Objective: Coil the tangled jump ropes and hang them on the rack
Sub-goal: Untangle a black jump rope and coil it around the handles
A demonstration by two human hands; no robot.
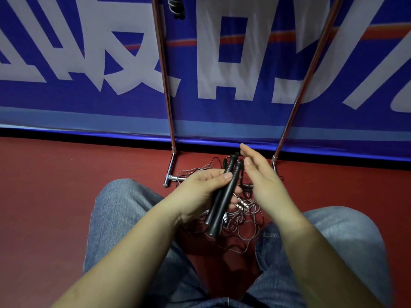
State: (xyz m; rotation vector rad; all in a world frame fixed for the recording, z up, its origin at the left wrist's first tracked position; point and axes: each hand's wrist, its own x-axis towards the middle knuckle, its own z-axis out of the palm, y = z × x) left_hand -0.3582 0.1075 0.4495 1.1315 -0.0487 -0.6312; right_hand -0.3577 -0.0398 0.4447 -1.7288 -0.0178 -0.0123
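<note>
My left hand (200, 192) grips two black jump-rope handles (224, 196) side by side, their ribbed tops pointing up and away. My right hand (262, 176) hovers just right of the handle tops with straight fingers and holds nothing. Under both hands a tangle of thin grey and black ropes (242, 221) lies on the red floor between my knees. The chrome rack (165, 85) rises behind it on two slanted poles, with a dark coiled rope (175, 7) hanging near the top edge.
A blue banner (66, 63) with large white characters covers the wall right behind the rack. The rack's foot bar (170, 172) lies on the red floor (55, 185) beside the tangle. My jeans-clad knees (120, 207) frame the pile.
</note>
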